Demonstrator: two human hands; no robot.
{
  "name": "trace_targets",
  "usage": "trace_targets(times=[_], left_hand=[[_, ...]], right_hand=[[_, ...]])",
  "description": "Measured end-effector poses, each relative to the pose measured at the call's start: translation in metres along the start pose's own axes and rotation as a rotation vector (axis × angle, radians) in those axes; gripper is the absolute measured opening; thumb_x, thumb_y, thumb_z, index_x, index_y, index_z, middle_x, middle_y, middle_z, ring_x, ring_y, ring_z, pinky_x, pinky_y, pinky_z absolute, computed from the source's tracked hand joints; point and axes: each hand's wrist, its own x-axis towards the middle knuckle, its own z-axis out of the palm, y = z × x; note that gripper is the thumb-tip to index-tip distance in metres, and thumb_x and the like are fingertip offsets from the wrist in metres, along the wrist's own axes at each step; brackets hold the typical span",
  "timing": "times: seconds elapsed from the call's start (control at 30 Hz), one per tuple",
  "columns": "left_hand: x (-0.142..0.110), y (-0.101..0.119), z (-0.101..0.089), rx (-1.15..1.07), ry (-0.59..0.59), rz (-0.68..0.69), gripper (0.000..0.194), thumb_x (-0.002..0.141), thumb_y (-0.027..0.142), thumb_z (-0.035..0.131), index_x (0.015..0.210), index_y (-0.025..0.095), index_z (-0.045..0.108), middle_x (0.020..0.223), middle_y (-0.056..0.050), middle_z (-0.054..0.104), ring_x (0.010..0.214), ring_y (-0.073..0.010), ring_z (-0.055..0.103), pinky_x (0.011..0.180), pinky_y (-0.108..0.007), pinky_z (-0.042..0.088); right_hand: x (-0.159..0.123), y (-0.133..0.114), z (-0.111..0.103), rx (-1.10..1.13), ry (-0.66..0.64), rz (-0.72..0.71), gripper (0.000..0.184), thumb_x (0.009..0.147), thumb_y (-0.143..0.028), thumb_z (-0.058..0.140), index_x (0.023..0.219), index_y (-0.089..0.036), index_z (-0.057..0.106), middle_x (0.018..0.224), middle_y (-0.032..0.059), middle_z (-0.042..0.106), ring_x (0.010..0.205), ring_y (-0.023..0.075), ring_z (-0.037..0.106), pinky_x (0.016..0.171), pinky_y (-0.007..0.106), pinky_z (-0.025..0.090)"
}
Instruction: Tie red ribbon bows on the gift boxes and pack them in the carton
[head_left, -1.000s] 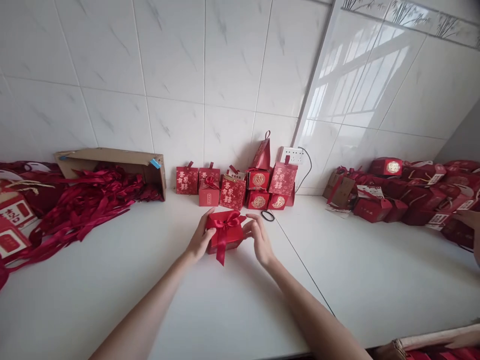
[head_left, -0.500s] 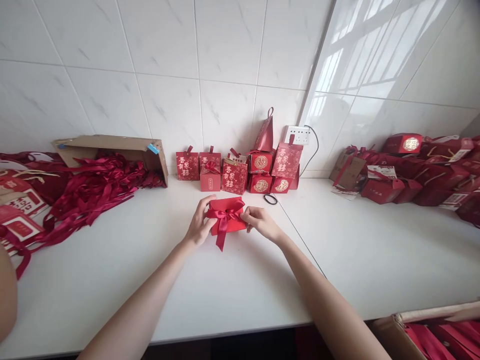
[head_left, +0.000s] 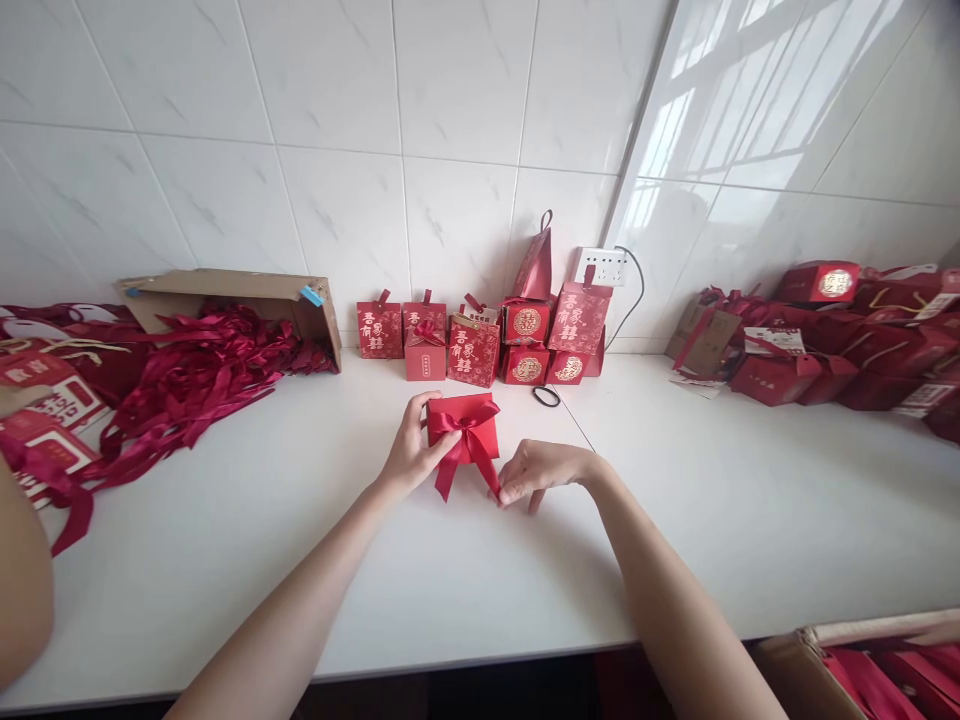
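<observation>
A small red gift box (head_left: 465,420) with a red ribbon bow (head_left: 470,432) sits on the white counter (head_left: 420,590) in front of me. My left hand (head_left: 411,450) grips the box's left side, thumb on the near face. My right hand (head_left: 541,472) rests on the counter to the right of the box and pinches the end of the bow's right tail between thumb and forefinger. The bow's left tail hangs down the front of the box.
A row of finished red boxes (head_left: 480,345) stands against the tiled wall, with a black hair band (head_left: 547,396) nearby. Loose red ribbons (head_left: 187,380) spill from a cardboard box (head_left: 232,300) at left. More red boxes (head_left: 825,340) pile up at right. A carton (head_left: 862,665) sits below the counter edge.
My right hand has left the bow's knot and drawn down and right along the ribbon tail to its end. My left hand stays on the box.
</observation>
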Motion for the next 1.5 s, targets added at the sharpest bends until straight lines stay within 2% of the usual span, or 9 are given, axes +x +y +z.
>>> trace_targets(times=[0.1,0.2,0.3,0.6,0.73,0.83,1.07,1.33,1.5], left_hand=[[0.000,-0.001,0.000,-0.003,-0.005,-0.011,0.048,0.075,0.043,0.059,0.114,0.023,0.041,0.114,-0.006,0.053,0.092,-0.0179,0.058,0.088,-0.035,0.047],[-0.001,0.000,0.000,0.009,-0.019,-0.025,0.048,0.075,0.042,0.059,0.114,0.023,0.040,0.114,-0.006,0.052,0.092,-0.0179,0.058,0.088,-0.034,0.046],[-0.002,0.001,0.000,0.004,-0.042,-0.013,0.050,0.074,0.040,0.060,0.115,0.022,0.039,0.119,-0.007,0.050,0.097,-0.0194,0.058,0.090,-0.035,0.046],[-0.001,0.001,0.007,-0.021,0.018,-0.073,0.052,0.075,0.044,0.060,0.119,0.023,0.040,0.123,-0.009,0.049,0.113,-0.0241,0.051,0.097,-0.040,0.042],[-0.005,-0.001,0.014,-0.106,0.203,-0.043,0.075,0.060,0.048,0.072,0.121,0.025,0.034,0.133,-0.011,0.040,0.129,-0.0281,0.038,0.100,-0.041,0.040],[-0.007,0.000,0.017,-0.102,0.344,-0.061,0.067,0.052,0.046,0.077,0.103,0.023,0.041,0.117,-0.009,0.047,0.114,-0.0251,0.050,0.091,-0.038,0.045],[-0.003,0.009,0.008,-0.037,0.229,-0.154,0.033,0.075,0.046,0.058,0.065,0.019,0.042,0.062,0.004,0.044,0.060,-0.0109,0.045,0.057,-0.021,0.039],[-0.002,0.014,0.007,0.021,0.232,-0.091,0.036,0.079,0.038,0.049,0.058,0.021,0.026,0.051,0.007,0.026,0.047,-0.0079,0.029,0.045,-0.020,0.026],[-0.004,0.011,0.009,0.035,0.231,-0.085,0.030,0.080,0.038,0.048,0.062,0.021,0.032,0.053,0.007,0.033,0.048,-0.0084,0.033,0.047,-0.020,0.030]], right_hand=[[0.003,0.005,-0.007,-0.038,0.370,-0.086,0.048,0.065,-0.061,0.067,0.063,-0.014,0.066,0.068,0.0078,0.067,0.059,0.0159,0.060,0.048,0.025,0.048],[0.012,0.004,-0.007,-0.018,0.774,-0.240,0.054,0.076,-0.069,0.048,0.074,-0.016,0.059,0.082,0.0075,0.064,0.066,0.0139,0.056,0.054,0.025,0.045],[0.023,0.000,0.003,0.013,0.936,-0.427,0.048,0.072,-0.066,0.056,0.081,-0.018,0.053,0.087,0.0045,0.059,0.074,0.0146,0.054,0.063,0.027,0.046],[0.035,0.005,0.016,0.108,0.814,-0.414,0.036,0.075,-0.052,0.057,0.065,-0.019,0.045,0.064,-0.0014,0.053,0.061,0.0124,0.049,0.059,0.026,0.039],[0.037,0.007,0.016,0.134,0.810,-0.423,0.037,0.074,-0.053,0.057,0.065,-0.020,0.044,0.063,-0.0024,0.052,0.058,0.0114,0.047,0.057,0.026,0.037],[0.039,0.007,0.018,0.146,0.827,-0.434,0.037,0.073,-0.053,0.058,0.065,-0.020,0.045,0.064,-0.0021,0.052,0.059,0.0115,0.046,0.057,0.026,0.037],[0.040,0.005,0.020,0.194,0.765,-0.462,0.034,0.073,-0.048,0.061,0.065,-0.020,0.044,0.065,-0.0026,0.051,0.060,0.0118,0.047,0.059,0.026,0.036],[0.038,0.005,0.016,0.315,0.705,-0.505,0.035,0.073,-0.048,0.061,0.065,-0.020,0.042,0.062,-0.0039,0.051,0.059,0.0116,0.047,0.061,0.028,0.037],[0.035,0.005,0.013,0.369,0.657,-0.528,0.037,0.070,-0.048,0.066,0.065,-0.019,0.044,0.062,-0.0033,0.053,0.060,0.0116,0.048,0.063,0.029,0.037]])
